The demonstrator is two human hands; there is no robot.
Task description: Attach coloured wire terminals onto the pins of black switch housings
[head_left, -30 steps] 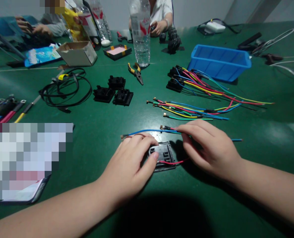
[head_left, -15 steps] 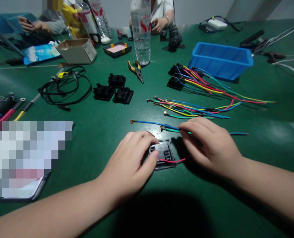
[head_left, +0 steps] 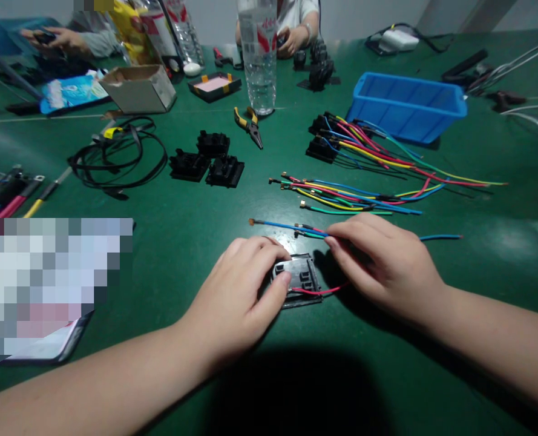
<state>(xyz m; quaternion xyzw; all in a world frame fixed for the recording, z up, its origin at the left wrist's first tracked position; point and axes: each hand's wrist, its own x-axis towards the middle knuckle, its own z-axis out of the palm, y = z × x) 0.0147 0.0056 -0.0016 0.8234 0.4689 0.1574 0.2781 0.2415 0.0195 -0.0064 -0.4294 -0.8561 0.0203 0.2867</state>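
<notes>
A flat black plastic connector block (head_left: 301,281) lies on the green table, and my left hand (head_left: 244,290) grips its left side with curled fingers. A red wire (head_left: 316,292) loops from the block toward my right hand (head_left: 382,260). The fingers of that hand are pinched on a small bunch of wires, with a blue wire (head_left: 282,226) sticking out to the left and its tail showing at the right. The wire tips hover just above the block's far edge.
Loose coloured wires (head_left: 341,200) lie just beyond my hands. Three black blocks (head_left: 207,163), pliers (head_left: 249,127), a water bottle (head_left: 259,54), a blue bin (head_left: 407,109), wired blocks (head_left: 325,145) and a black cable coil (head_left: 117,157) stand farther back. Other people's hands work at the far edge.
My right hand has drawn the blue wire bunch to the right, so its left tip sits nearer the block. My left hand stays on the block.
</notes>
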